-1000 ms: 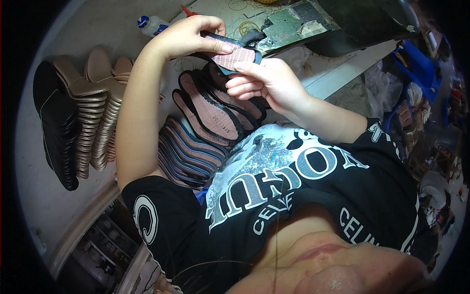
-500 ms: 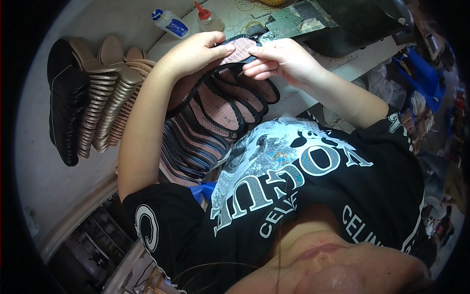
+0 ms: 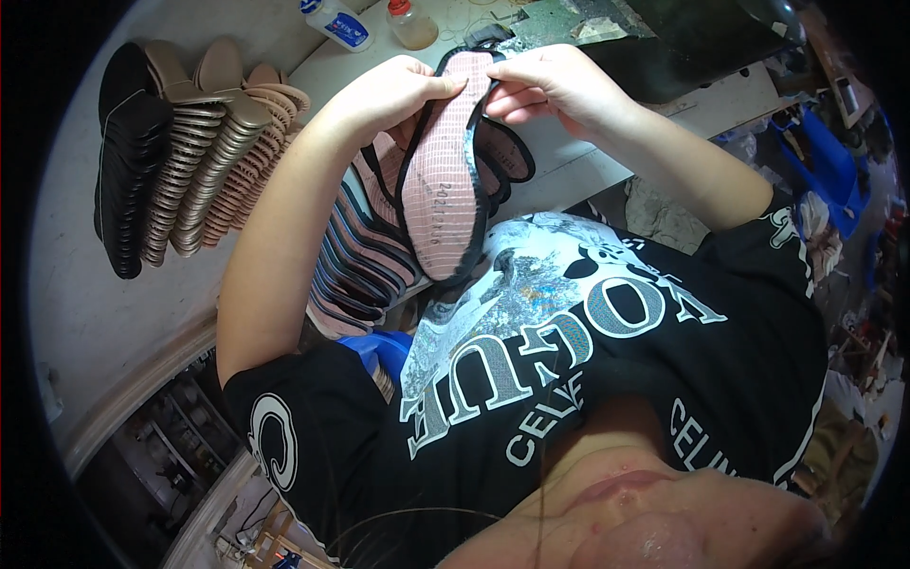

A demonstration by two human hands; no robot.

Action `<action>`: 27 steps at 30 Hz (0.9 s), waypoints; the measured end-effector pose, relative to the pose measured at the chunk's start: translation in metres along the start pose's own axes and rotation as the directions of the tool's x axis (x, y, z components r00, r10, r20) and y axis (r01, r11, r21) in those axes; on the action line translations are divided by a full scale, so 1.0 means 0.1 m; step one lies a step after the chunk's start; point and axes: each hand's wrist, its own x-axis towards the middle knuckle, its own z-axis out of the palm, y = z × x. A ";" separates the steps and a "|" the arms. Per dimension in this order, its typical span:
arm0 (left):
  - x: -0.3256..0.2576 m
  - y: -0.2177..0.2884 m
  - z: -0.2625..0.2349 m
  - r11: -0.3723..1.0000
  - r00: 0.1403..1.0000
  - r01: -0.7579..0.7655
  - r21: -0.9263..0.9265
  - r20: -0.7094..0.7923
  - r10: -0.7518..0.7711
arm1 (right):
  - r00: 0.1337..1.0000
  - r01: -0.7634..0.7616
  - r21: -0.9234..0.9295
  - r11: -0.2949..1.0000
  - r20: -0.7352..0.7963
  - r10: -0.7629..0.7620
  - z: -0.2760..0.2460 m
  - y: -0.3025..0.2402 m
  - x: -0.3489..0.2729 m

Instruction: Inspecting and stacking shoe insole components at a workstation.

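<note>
Since a second ago, the pink insole point(image 3: 444, 180) has come way closer to the camera and swung lengthwise, so now it hangs from its top end down toward the chest instead of sitting small between the hands out by the bench. It's a pink woven-looking piece with a black bound edge and some writing along it.

Left hand point(image 3: 389, 95) has the top left edge, thumb lying on the pink face and the other fingers curled behind. Right hand point(image 3: 550, 90) pinches the top right edge and the black trim with thumb and fingertips closed on it. So both hands are shut on it, holding it up in the air over the lap, just above the stack of matching insoles point(image 3: 355, 251) that fans out below and behind it.

Further out to the left on the pale table point(image 3: 114, 313) there's a row of beige soles point(image 3: 213, 156) standing on edge, with black soles point(image 3: 128, 161) right beside them. Up at the top edge sit a white glue bottle with a blue label point(image 3: 334, 19) and a small amber bottle with a red cap point(image 3: 412, 23). A blue bin point(image 3: 823, 156) sits off on the right.
</note>
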 end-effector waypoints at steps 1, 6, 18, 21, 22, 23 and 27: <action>-0.01 0.00 0.01 1.000 1.000 0.005 -0.028 -0.023 -0.005 | 1.000 -0.002 0.005 1.000 0.001 0.002 0.00 0.01 0.01; 0.02 -0.08 0.04 0.992 0.995 -0.010 -0.124 -0.101 -0.003 | 0.998 0.069 0.021 0.997 0.008 -0.069 0.03 0.01 0.04; 0.02 0.03 0.05 0.957 0.996 0.062 -0.284 -0.037 -0.075 | 0.968 -0.207 -0.012 0.978 0.146 0.206 -0.09 -0.04 -0.58; 0.07 0.02 0.00 0.980 0.994 -0.007 -0.197 -0.106 -0.014 | 0.981 -0.179 0.045 0.983 0.079 0.175 -0.12 0.11 -0.65; 0.11 -0.01 -0.05 0.990 0.990 -0.010 -0.142 -0.143 -0.011 | 0.987 -0.155 0.075 0.985 0.058 0.151 -0.16 0.15 -0.61; 0.14 -0.02 -0.08 0.996 0.984 -0.010 -0.086 -0.178 -0.005 | 0.991 -0.131 0.104 0.986 0.036 0.128 -0.19 0.17 -0.58; 0.24 -0.04 -0.10 0.986 0.965 -0.040 -0.162 -0.262 -0.004 | 0.996 -0.084 0.154 0.985 0.044 0.078 -0.17 0.13 -0.43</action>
